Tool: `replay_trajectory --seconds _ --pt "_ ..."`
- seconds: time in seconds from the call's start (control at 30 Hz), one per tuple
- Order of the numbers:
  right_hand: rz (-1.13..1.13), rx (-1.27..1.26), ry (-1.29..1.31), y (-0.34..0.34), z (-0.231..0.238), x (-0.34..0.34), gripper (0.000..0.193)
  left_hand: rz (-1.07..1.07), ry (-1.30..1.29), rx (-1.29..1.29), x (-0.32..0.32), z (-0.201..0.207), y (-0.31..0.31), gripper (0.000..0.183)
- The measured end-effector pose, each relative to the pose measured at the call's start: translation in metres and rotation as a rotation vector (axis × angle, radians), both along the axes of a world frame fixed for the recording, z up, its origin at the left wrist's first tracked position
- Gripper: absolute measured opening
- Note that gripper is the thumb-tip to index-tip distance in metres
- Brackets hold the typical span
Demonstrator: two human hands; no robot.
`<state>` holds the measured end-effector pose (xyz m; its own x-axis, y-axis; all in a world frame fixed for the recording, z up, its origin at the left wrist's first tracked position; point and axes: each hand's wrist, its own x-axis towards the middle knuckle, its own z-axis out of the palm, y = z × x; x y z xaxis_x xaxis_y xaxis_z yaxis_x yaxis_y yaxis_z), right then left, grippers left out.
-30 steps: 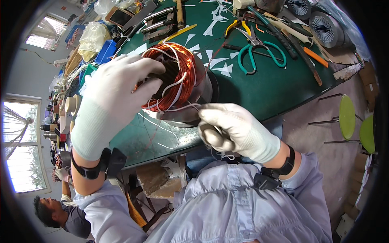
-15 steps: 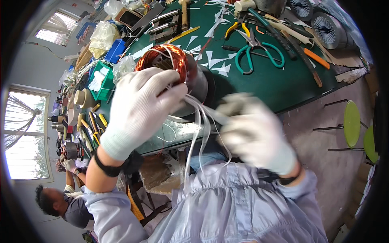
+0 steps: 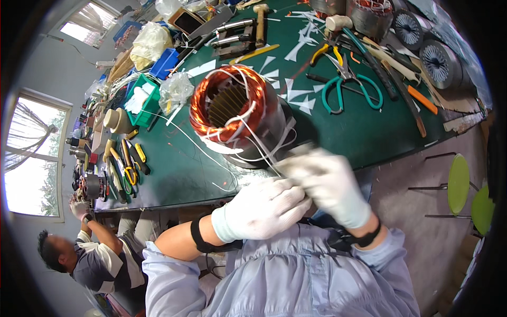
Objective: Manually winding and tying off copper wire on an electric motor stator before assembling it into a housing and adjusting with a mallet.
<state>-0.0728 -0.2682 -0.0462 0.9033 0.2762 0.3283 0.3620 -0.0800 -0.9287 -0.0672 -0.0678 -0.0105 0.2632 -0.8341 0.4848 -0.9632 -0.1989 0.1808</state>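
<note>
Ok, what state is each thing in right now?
Stator: lying on its side on the green table, copper winding end facing the camera.
White leads: run from the winding to the hands.
Left hand: gloved, closed.
Right hand: gloved, blurred, at the leads.
Green-handled scissors: lying untouched.

My gloved left hand and right hand pull white leads from the copper-wound stator at the bench's near edge
</note>
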Motion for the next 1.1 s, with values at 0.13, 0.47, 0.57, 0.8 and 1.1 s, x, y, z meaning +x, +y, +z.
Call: replay_trajectory --seconds 0.13,0.47,0.57,0.8,1.1 --pt "0.085 0.292 0.218 0.014 0.039 0.000 0.018 0.230 -0.134 -0.016 0.013 0.023 0.048 0.050" --pt "0.305 1.268 0.937 0.062 0.055 -0.002 0.019 0.558 -0.324 -0.138 0.069 -0.004 0.047 0.054" --pt "0.438 0.986 0.752 0.066 0.062 -0.003 0.024 0.539 -0.322 -0.163 0.066 0.001 0.054 0.049" --pt "0.161 0.204 -0.171 0.064 -0.023 0.028 0.023 0.521 -0.315 -0.086 0.067 0.012 0.052 0.040" --pt "-0.396 0.603 0.303 -0.049 -0.021 -0.056 0.035 0.748 0.074 -0.235 0.055 0.016 0.043 0.022"
